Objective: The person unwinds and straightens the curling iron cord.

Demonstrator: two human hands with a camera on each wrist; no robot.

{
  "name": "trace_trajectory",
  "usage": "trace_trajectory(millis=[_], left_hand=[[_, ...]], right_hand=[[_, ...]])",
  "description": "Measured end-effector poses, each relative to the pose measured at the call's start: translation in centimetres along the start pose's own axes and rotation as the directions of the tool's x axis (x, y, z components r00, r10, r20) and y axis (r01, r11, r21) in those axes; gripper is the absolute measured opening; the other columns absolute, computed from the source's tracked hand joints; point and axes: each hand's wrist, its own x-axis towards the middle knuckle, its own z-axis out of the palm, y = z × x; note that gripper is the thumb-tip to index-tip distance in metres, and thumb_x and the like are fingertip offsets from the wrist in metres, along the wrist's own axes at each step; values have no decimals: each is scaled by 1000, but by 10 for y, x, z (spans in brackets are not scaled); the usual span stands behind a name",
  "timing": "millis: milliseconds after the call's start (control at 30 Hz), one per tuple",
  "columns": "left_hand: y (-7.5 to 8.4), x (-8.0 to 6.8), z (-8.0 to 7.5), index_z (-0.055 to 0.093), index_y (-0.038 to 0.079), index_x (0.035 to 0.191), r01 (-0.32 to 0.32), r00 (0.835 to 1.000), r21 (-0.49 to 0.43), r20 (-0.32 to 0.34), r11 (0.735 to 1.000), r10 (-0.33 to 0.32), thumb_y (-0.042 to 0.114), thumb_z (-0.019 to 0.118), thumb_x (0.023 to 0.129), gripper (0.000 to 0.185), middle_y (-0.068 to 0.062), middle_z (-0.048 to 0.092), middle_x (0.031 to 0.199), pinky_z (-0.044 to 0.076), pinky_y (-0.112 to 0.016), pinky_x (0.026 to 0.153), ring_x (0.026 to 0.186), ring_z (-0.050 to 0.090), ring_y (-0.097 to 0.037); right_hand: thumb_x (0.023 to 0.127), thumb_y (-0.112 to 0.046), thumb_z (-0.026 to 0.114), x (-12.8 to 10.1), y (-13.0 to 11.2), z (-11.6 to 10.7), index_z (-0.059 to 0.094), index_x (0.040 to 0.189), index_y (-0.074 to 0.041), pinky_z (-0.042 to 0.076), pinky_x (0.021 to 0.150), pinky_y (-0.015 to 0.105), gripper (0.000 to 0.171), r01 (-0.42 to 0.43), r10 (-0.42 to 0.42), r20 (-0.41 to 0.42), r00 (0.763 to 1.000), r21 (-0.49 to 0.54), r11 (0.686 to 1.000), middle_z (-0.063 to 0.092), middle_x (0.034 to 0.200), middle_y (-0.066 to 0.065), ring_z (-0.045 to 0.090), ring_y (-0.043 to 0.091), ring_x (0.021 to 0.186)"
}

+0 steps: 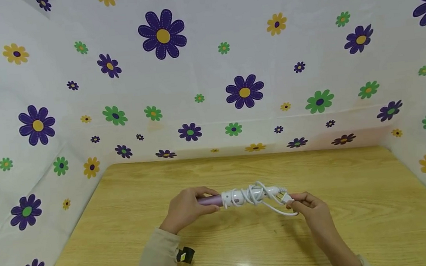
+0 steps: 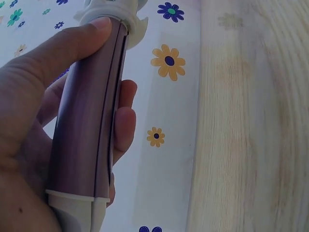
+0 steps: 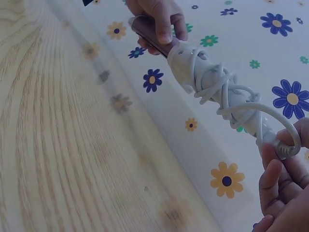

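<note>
A curling iron with a purple barrel (image 2: 87,111) and a white handle (image 1: 239,197) is held level above the table in the head view. Its white cord (image 1: 256,193) is wound in crossing loops around the handle. My left hand (image 1: 185,207) grips the barrel, thumb along it near the handle and fingers curled behind, as the left wrist view shows. At the handle's far end, my right hand (image 1: 312,211) pinches the white plug (image 1: 286,198) between thumb and fingers. A loose loop of cord (image 3: 277,113) bows out beside that hand.
Below lies a wood-grain table (image 1: 125,190). A white flower-printed sheet (image 1: 206,73) stands upright behind the table and along both sides. A small black device (image 1: 185,255) sits at the left wrist.
</note>
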Motion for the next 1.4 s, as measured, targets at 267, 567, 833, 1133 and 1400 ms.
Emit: trace_trajectory(millis=[267,567,833,1133,1400], left_hand=[[6,-1,5,74,33,105,-29,998,104,-59,994,36,44,80,74,33,-1,74,95,42,-27,59,71,59,-8],[13,-3,10,74,33,101,-56,987,197,-138,979,84,45,81,72,32,3,73,83,38,-24,56,62,54,-4],[20,-5,15,74,32,100,-58,981,238,-168,970,100,43,81,73,30,4,72,77,34,-23,53,55,49,-4],[10,0,16,74,31,101,-13,988,183,-148,983,41,41,80,74,29,2,71,78,34,-24,51,56,49,-7],[2,2,11,73,35,101,38,992,47,-124,998,-32,44,80,74,30,3,70,84,38,-28,55,64,54,-9]], right_hand=[[92,-14,64,0,-3,1,61,109,-2,48,73,22,21,-39,37,-66,997,-34,999,68,79,-14,61,3,79],[93,-13,63,-2,-2,3,58,115,2,49,73,21,28,-47,42,-99,994,-43,998,68,80,-14,60,5,78],[92,-13,64,-7,3,11,56,117,5,50,70,19,31,3,-16,-154,988,-83,997,66,81,-13,61,3,77],[91,-16,67,-9,5,21,57,117,2,50,71,18,34,45,-55,-128,990,-80,996,64,85,-12,61,3,78],[91,-26,67,-1,2,-3,46,121,-6,45,80,17,41,-26,24,-92,995,-22,999,62,85,-18,58,2,78]])
